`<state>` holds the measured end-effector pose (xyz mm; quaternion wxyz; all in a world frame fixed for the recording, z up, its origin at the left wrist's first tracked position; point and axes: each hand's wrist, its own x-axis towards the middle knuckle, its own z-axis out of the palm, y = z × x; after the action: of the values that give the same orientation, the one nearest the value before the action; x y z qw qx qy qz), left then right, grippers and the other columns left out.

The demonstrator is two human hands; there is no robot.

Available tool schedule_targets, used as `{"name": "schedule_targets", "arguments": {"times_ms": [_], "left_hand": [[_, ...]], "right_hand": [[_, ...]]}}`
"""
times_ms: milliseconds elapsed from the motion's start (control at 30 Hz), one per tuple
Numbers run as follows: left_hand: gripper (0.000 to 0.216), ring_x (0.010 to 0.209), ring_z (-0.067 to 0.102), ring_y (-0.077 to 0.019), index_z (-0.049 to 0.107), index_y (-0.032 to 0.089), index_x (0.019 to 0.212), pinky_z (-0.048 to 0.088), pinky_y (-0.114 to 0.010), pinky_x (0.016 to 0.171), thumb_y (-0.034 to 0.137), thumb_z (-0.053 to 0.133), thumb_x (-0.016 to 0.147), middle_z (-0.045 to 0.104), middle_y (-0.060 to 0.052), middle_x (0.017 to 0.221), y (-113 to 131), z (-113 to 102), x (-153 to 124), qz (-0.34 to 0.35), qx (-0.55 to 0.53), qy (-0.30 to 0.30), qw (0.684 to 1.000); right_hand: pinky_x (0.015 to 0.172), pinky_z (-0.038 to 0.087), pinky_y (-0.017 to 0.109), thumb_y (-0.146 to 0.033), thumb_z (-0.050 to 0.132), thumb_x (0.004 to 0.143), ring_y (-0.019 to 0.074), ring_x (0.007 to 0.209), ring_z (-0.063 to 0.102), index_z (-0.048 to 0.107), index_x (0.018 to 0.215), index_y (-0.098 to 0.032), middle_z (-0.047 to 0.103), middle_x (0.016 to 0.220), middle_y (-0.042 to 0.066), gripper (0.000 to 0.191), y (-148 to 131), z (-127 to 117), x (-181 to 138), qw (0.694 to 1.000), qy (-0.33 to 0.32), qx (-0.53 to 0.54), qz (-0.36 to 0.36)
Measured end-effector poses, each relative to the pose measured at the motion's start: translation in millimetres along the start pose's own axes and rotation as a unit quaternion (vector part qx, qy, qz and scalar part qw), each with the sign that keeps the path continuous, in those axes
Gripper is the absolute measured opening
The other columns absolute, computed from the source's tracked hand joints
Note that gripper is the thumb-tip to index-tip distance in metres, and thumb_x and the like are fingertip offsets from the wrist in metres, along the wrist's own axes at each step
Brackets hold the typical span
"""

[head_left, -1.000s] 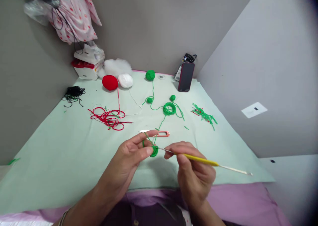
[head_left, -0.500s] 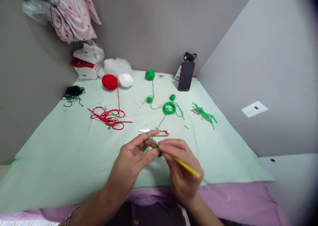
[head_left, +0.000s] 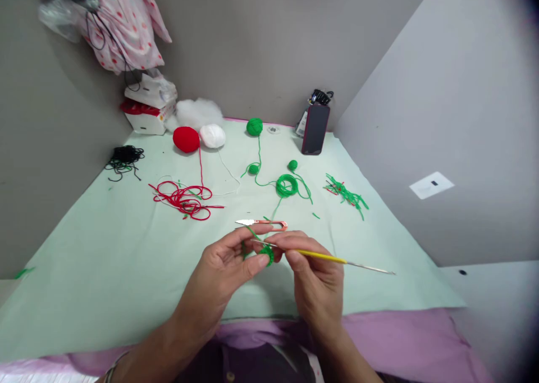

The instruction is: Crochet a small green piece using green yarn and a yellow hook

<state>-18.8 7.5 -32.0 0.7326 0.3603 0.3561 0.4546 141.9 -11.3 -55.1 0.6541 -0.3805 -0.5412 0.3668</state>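
Here, left hand (head_left: 221,272) pinching green crocheted piece (head_left: 267,255); right hand (head_left: 316,282) gripping yellow-handled hook (head_left: 323,256).

At lower centre, the hook (head_left: 322,255) is coloured yellow and silver, the crochet (head_left: 268,252) green. At upper left, the cloth (head_left: 122,26) is spotted red on pink. Left of centre, a red ball (head_left: 186,140) and a white ball (head_left: 213,136) are seen. The tablecloth (head_left: 126,270) is tinted pale mint.
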Motion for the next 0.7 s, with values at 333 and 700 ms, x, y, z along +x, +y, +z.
{"name": "schedule_targets", "arguments": {"times_ms": [333, 700], "left_hand": [[0.032, 0.084, 0.061, -0.0135, 0.088, 0.035, 0.116, 0.053, -0.021, 0.081, 0.025, 0.09, 0.085, 0.065, 0.002, 0.084, 0.0, -3.3, -1.2, -0.015, 0.013, 0.021, 1.0], [0.032, 0.09, 0.067, -0.0181, 0.088, 0.032, 0.113, 0.054, -0.029, 0.092, 0.022, 0.088, 0.083, 0.068, 0.002, 0.082, 3.4, -3.4, -3.0, 0.033, 0.092, 0.05, 0.994]], "right_hand": [[0.07, 0.061, 0.025, -0.034, 0.068, 0.107, 0.012, 0.072, 0.075, 0.081, 0.1, -0.025, 0.084, 0.093, 0.002, 0.017, -1.3, -5.1, 2.6, 0.988, 0.015, 0.126, 0.085], [0.082, 0.064, 0.037, -0.014, 0.056, 0.11, 0.0205, 0.096, 0.078, 0.075, 0.124, -0.027, 0.084, 0.11, 0.007, 0.027, -8.9, -15.8, -9.6, 0.989, -0.063, -0.092, -0.102]]}}
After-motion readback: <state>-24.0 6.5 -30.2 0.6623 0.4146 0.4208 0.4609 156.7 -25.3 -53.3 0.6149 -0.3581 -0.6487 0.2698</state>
